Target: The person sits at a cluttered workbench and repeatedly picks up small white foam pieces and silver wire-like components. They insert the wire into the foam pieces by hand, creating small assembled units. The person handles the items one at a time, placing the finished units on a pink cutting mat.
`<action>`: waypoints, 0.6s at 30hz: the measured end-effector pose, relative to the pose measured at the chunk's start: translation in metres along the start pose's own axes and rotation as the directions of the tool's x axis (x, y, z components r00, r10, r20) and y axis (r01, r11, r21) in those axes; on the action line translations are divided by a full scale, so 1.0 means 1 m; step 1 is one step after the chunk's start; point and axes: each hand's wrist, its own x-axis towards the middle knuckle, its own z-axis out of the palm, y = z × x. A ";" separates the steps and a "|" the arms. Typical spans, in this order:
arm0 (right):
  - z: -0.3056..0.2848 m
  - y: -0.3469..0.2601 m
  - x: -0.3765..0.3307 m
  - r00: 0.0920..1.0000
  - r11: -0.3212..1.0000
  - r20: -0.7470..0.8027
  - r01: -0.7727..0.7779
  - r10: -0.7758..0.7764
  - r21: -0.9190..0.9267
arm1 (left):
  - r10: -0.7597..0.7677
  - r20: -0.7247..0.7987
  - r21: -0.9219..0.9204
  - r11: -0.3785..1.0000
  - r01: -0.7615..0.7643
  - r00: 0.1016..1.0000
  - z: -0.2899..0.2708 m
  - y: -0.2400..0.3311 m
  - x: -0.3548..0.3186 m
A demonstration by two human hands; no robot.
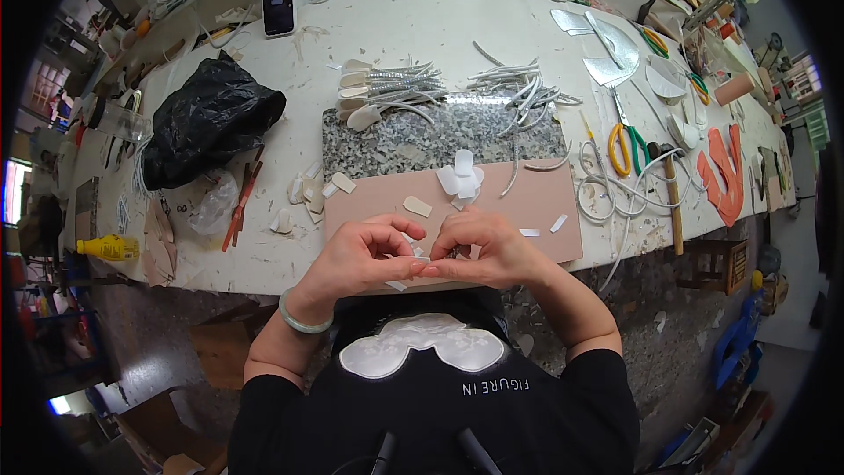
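Note:
Over the front edge of a pinkish-tan board (378, 198), my left hand (350, 255) and my right hand (488, 246) meet fingertip to fingertip. Between them they pinch a small white strip (421, 258), largely covered by the fingers. Just beyond the hands lies a beige rounded tab (417, 206). Some white rounded pieces (462, 178) overlap in a pile at the board's far side. A short white strip (558, 223) rests to the right of my right hand. Behind the board, bundles of silvery cords with beige tabs (387, 88) lie at a speckled stone slab (387, 142).
A black plastic bag (211, 119) sits at the left, near reddish-brown strips (242, 202) and a yellow bottle (110, 248). On the right are scissors (624, 136), white cord (629, 211), a hammer (673, 198) and coral-coloured cut pieces (725, 176). A phone (279, 0) stands at the back.

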 end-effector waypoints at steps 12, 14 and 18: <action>-0.030 -0.020 -0.033 0.958 0.962 -0.141 0.231 -0.252 -0.145 | 0.015 -0.160 0.060 0.998 -0.005 0.987 -0.002 0.011 0.054; -0.033 -0.021 -0.039 0.949 0.969 -0.230 0.177 -0.215 -0.174 | 0.290 -0.190 0.486 0.858 -0.167 0.938 -0.011 -0.006 0.079; -0.036 -0.009 -0.041 0.929 0.994 -0.368 -0.013 -0.027 -0.105 | 0.542 0.055 0.786 0.495 -0.372 0.838 0.006 -0.019 0.101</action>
